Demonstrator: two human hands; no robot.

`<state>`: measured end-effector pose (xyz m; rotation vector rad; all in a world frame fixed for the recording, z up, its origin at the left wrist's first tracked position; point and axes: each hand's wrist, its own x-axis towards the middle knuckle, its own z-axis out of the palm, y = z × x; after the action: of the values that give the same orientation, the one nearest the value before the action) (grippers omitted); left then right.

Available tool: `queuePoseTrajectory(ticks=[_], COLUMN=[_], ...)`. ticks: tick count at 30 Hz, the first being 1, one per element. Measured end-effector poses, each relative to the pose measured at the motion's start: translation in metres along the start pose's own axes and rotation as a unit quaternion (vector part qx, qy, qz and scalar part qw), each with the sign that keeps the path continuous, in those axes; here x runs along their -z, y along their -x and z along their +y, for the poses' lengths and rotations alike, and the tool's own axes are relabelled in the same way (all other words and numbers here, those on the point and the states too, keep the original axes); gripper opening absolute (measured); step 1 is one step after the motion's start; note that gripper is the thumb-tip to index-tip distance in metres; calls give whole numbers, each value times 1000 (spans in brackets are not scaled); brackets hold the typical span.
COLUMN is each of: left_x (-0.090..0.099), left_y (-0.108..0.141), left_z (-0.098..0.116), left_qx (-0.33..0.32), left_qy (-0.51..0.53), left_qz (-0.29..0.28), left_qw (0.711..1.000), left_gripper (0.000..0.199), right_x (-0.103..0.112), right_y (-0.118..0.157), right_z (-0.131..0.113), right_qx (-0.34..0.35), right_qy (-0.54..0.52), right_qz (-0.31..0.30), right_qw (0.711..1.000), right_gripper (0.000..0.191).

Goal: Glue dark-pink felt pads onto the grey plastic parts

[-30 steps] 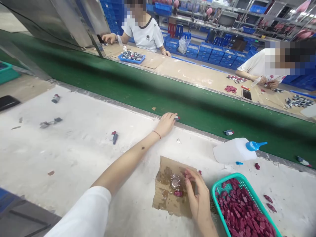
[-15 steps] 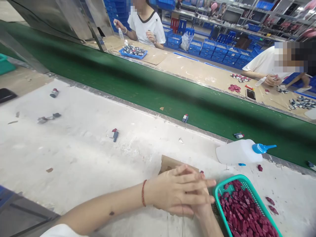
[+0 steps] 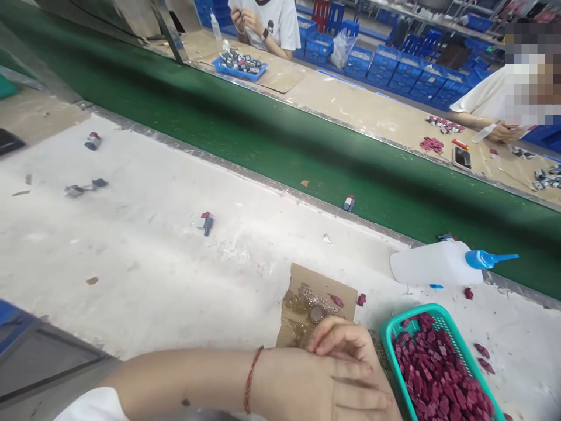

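Observation:
My left hand (image 3: 307, 383), with a red cord bracelet (image 3: 252, 377) at its wrist, lies flat across my right hand and wrist. Its fingers are stretched out and hold nothing that I can see. My right hand (image 3: 346, 340) sits partly beneath it, fingers loosely bent and apart, its palm hidden. Just beyond the hands is a piece of cardboard (image 3: 287, 318) wet with clear, glue-like liquid. A small round cap-like piece (image 3: 317, 314) and a dark red piece (image 3: 336, 300) rest on that cardboard. Another dark red piece (image 3: 362, 300) lies beside it.
To the right stands a green basket (image 3: 388, 339) full of dark red pieces. Behind it lies a white bottle (image 3: 433, 263) with a blue nozzle. Small assembled grey-and-red parts (image 3: 205, 223) are scattered on the white table. A green conveyor (image 3: 245, 146) separates me from two people working.
My hands have drawn down toward me from over the cardboard, uncovering it. The left hand has slid toward the right wrist, and the right fingers have bent. The view has shifted slightly.

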<state>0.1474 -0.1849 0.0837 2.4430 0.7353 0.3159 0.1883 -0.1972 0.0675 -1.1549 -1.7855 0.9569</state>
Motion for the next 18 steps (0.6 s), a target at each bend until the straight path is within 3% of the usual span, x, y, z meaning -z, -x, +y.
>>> queuePoseTrajectory(ticks=[2,3,4,7,14,18], left_x=[4,7,10,12,-6,-14], left_y=[31,51,71,109,113,111], left_z=[-13,-22,-31,-50,-45,-41], left_qx=[-51,-126,-153,-180,-206,-236], left_qy=[25,56,72,139,192,191], left_qz=[-1,-5,-9,-21,-49,-32], left_qw=[998,990,986,973,958,952], left_gripper=[27,25,23,24,24,35], right_x=[6,8,10,14,18,17], right_y=[-6,-9,-11,-17,-23,-23], right_z=[-1,-2,-3,-5,-7,-6], right_qx=[-9,-14,-21,-41,-56,-66], right_qy=[-106,-162,-213,-278,-288,-295], right_qz=[-59,-88,-116,-187,-257,-270], right_qw=[993,983,970,941,921,914], right_gripper=[36,38,40,40,37,38])
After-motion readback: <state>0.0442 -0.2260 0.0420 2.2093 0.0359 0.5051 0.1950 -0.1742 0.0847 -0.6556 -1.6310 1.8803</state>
